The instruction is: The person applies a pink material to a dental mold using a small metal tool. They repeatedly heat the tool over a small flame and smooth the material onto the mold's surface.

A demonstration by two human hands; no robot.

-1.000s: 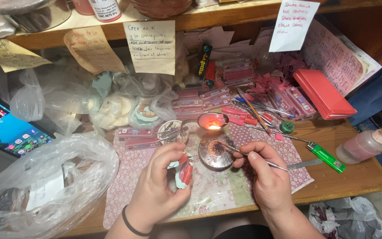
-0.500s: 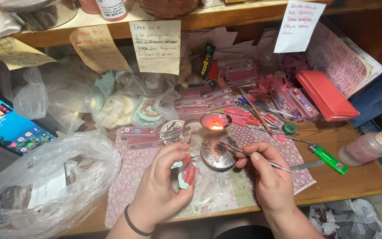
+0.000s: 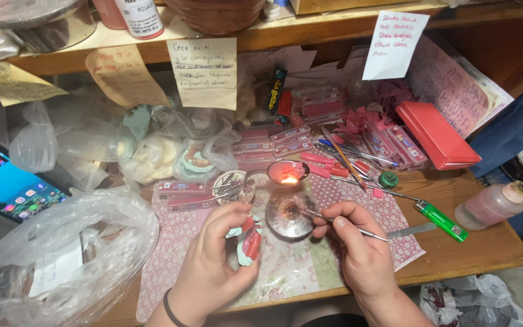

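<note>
I see my left hand (image 3: 216,257) curled closed around a small figurine (image 3: 248,241), pale teal with red parts, gripped between thumb and fingers and held just above the patterned mat (image 3: 394,227) on the wooden surface (image 3: 485,242). My right hand (image 3: 358,242) is pinched shut on a thin metal tool (image 3: 346,225), thumb and forefinger pressing its shaft; the tip reaches left over a round glass dish (image 3: 289,215) that sits between my two hands, just right of the figurine. I cannot tell whether the tip touches the dish. Just beyond the dish a small lit candle (image 3: 287,172) burns in a red holder. A green lighter (image 3: 443,221) lies to the right of my right hand, and a pinkish squeeze bottle (image 3: 491,204) rests further right, well apart. To the left of my left hand there is a big crumpled clear plastic bag (image 3: 62,254), with a phone (image 3: 7,188) lit up behind it. Red boxes (image 3: 437,136) are stacked at the back right.
</note>
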